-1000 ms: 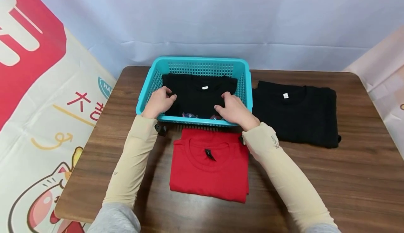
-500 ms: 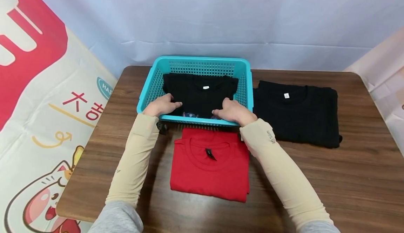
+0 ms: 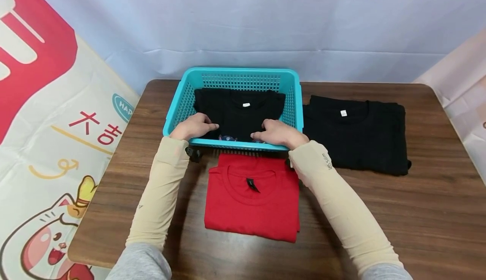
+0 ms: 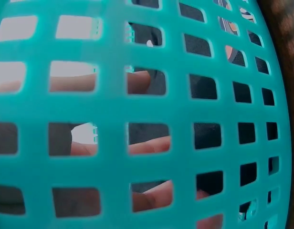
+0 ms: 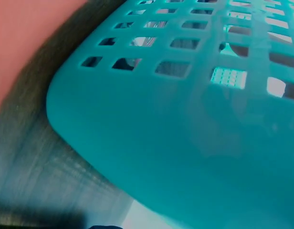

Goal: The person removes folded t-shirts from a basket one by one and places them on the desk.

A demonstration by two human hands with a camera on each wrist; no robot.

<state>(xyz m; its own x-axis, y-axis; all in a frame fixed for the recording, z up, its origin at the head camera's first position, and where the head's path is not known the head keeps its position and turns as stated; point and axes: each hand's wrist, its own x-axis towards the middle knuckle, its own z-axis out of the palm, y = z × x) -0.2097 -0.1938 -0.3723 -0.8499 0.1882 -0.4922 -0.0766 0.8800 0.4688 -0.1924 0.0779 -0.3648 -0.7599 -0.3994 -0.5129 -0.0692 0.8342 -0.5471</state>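
Note:
A folded black T-shirt (image 3: 243,117) with a white neck label and small printed figures along its front lies in a turquoise plastic basket (image 3: 237,71). My left hand (image 3: 194,126) reaches over the basket's front left, thumb pointing across the cloth. Through the basket's holes, the left wrist view shows several outstretched fingers (image 4: 154,144) beside dark cloth. At the front right, my right hand (image 3: 279,134) rests at the shirt, thumb straight toward the middle; its lower fingers are hidden. The right wrist view is mostly filled by the basket wall.
A folded red T-shirt (image 3: 252,212) with a black neck label lies in front of the basket. To the right is another folded black garment (image 3: 360,138). The wooden table (image 3: 429,212) meets a white cloth backdrop (image 3: 243,18) behind.
Both hands have moved toward the basket's front wall, the right one also slightly left. The black T-shirt and basket have hardly moved.

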